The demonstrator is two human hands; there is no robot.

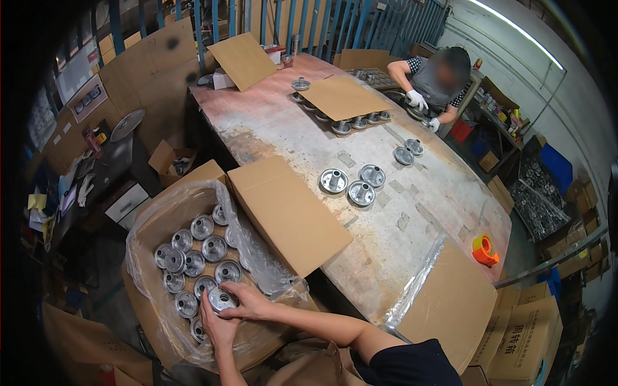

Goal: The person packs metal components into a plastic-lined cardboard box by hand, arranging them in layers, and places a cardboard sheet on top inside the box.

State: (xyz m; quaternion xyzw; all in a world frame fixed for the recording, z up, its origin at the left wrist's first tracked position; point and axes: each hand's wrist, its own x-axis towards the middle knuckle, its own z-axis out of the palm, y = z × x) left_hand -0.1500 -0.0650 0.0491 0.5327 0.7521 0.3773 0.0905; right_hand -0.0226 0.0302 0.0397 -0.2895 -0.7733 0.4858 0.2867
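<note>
At seven o'clock in the view, over a cardboard box [143, 325] lined with clear plastic [264, 271], a silver flanged metal hub [222, 300] is pinched by its rim between the left hand [219, 325], fingers curved along its near-left side, and the right hand [249, 303], thumb and fingers bent round the opposite side. Similar hubs [195, 262] lie in the box toward eleven o'clock from it. Between one and two o'clock, three more [362, 193] stand on the worktable [277, 119]; toward three sits an orange-and-yellow tape roll [484, 249]. Beyond, at half past one, a co-worker's white-gloved hands [416, 100] handle a round part.
</note>
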